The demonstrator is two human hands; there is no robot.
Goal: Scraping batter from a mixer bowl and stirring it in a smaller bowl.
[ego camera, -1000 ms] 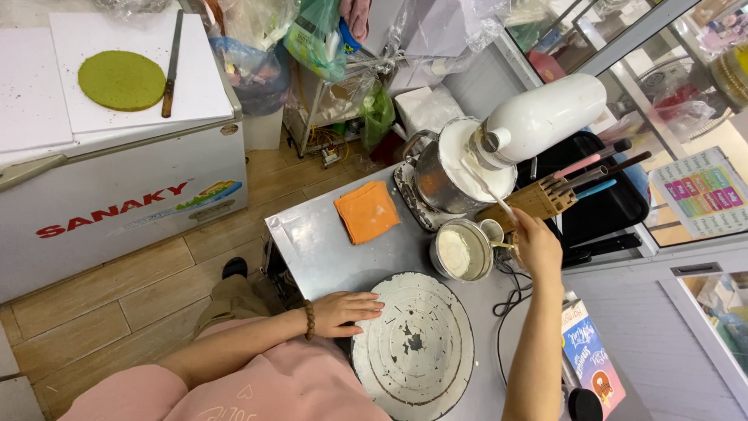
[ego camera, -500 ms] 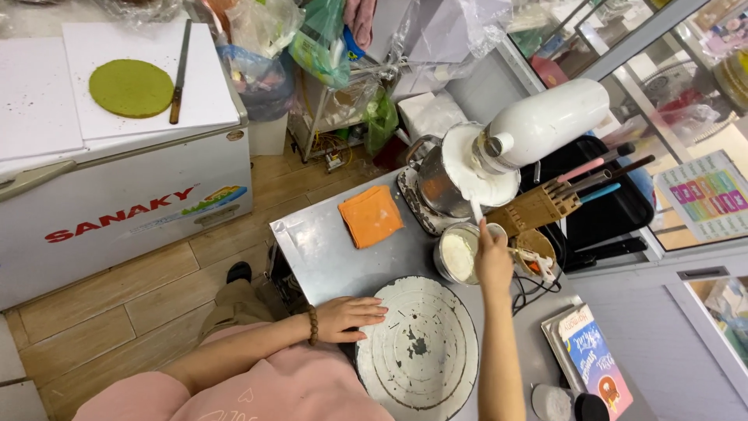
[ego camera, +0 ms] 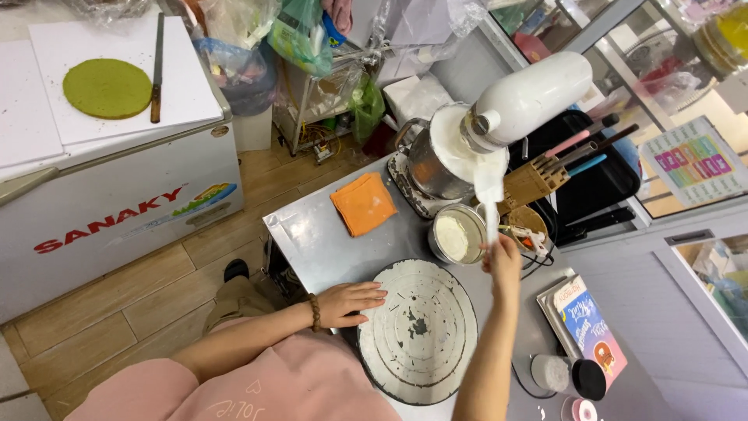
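We look down on a steel table (ego camera: 312, 234) where our left hand (ego camera: 351, 302) lies flat, fingers spread, on the near-left rim of the round white cake turntable (ego camera: 418, 331), gripping nothing. Our right hand (ego camera: 502, 261) is raised beyond the turntable with its fingers closed round the handle of a white spatula (ego camera: 489, 199), whose blade points up towards the white stand mixer (ego camera: 530, 97). The spatula stands just beside a small metal cup of white cream (ego camera: 456, 234) and in front of the mixer's steel bowl (ego camera: 428, 164), which is smeared with cream at its rim. A folded orange cloth (ego camera: 363, 203) lies on the table left of the cup. Right of the hand, a wooden block of tools (ego camera: 538, 179) and a black tray (ego camera: 600, 179) crowd the far edge, and a printed box (ego camera: 584, 327) sits near the right forearm. Across the wooden floor, a white chest freezer (ego camera: 117, 195) carries a green cake round (ego camera: 107, 87) and a long knife (ego camera: 157, 66) beside it.
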